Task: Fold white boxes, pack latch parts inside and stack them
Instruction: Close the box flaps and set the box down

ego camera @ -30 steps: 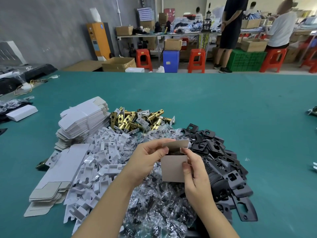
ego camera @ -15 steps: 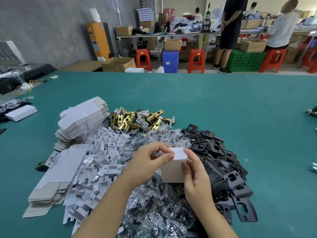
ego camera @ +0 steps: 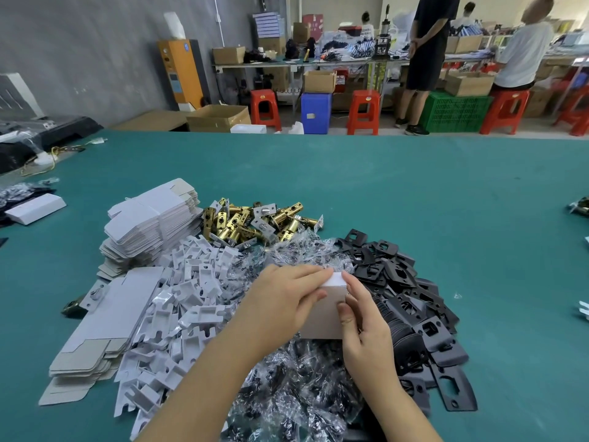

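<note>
A small white box stands upright between both hands above the pile of clear plastic bags. My left hand lies over its left side and top, fingers laid flat along the closed top flap. My right hand grips the right side, thumb on the front face. Brass latch bolts lie in a heap behind. Black strike plates are piled to the right, white plastic inserts to the left.
Flat unfolded box blanks sit in a stack at the back left and a lower stack at the front left. A closed white box lies far left. The green table stretches beyond. People stand at benches behind.
The box's top flap, open a second ago, has been folded down and shut. My left hand has slid over the top and now lies flat on the lid.
</note>
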Demonstrator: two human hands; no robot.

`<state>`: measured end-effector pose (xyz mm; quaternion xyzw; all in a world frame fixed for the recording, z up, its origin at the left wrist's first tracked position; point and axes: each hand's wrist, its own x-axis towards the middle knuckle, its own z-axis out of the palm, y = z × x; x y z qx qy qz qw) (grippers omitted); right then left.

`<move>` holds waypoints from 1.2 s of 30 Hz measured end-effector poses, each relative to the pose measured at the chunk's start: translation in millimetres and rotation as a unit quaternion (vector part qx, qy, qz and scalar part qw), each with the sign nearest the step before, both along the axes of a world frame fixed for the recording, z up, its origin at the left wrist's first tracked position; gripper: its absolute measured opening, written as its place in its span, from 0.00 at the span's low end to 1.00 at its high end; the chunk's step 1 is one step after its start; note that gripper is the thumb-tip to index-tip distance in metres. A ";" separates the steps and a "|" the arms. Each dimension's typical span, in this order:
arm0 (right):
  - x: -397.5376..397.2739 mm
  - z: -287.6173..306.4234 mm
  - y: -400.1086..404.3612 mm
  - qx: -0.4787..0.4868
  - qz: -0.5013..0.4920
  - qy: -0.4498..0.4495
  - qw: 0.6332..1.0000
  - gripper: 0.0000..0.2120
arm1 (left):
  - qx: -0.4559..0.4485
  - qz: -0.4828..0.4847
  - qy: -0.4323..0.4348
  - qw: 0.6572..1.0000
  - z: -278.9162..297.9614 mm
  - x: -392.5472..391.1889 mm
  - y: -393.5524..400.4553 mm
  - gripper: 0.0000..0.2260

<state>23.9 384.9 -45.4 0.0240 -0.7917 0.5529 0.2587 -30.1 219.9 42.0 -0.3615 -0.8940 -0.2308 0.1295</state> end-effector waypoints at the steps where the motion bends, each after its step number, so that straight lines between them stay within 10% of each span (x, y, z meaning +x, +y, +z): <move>1: -0.2 0.5 -0.3 0.001 -0.001 0.002 1.000 0.25 | -0.001 0.003 0.005 1.000 0.1 0.3 0.7 0.16; 36: -0.4 2.2 -0.9 -0.018 0.018 -0.035 0.999 0.24 | 0.024 -0.041 -0.042 0.998 17.8 -11.0 6.3 0.12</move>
